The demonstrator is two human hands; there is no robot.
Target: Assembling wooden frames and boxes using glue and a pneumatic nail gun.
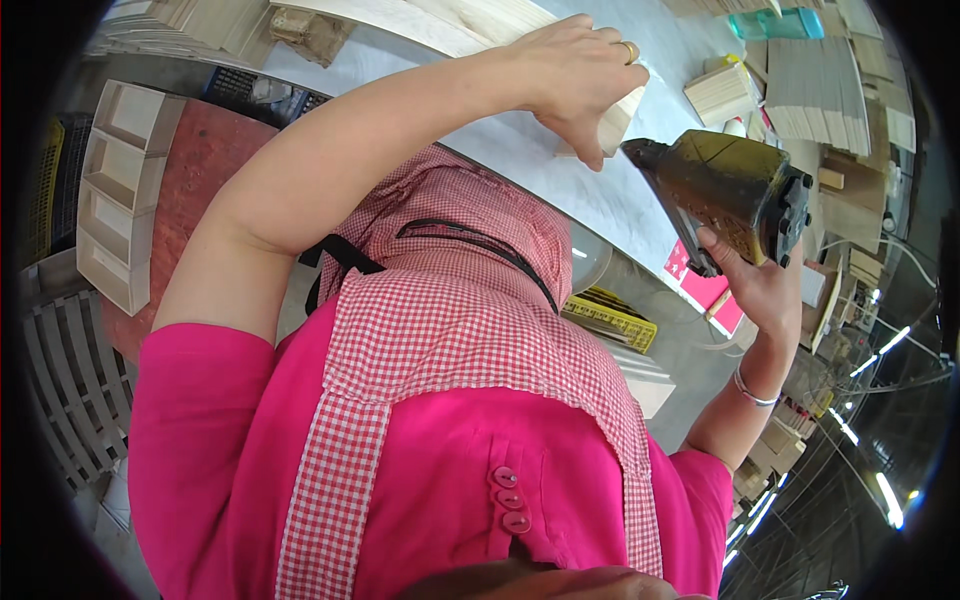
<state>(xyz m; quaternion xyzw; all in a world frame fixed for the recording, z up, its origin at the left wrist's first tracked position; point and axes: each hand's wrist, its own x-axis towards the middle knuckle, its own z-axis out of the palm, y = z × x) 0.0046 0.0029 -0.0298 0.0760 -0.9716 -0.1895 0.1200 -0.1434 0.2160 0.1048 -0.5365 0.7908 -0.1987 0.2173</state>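
Note:
My left hand (575, 85) curves over a pale piece of wood (622, 115) on the worktable, thumb on the near side and fingers across the top. Most of that piece is hidden under the hand. In my right hand (765, 290) is a pneumatic nail gun (725, 178), dark and worn yellowish-brown, with my fingers around its handle. The gun's nose points left, close beside the end of the wood; whether they touch I cannot tell. Long pale boards (440, 22) lie at the table's far side, beyond my left forearm.
Stacked thin wood panels (815, 95), a small wood block (720, 92) and a teal bottle (790, 23) stand at the far right. Left of me, a divided wooden tray (118, 205) rests on a red surface (195, 180). A yellow crate (615, 318) sits below the table edge.

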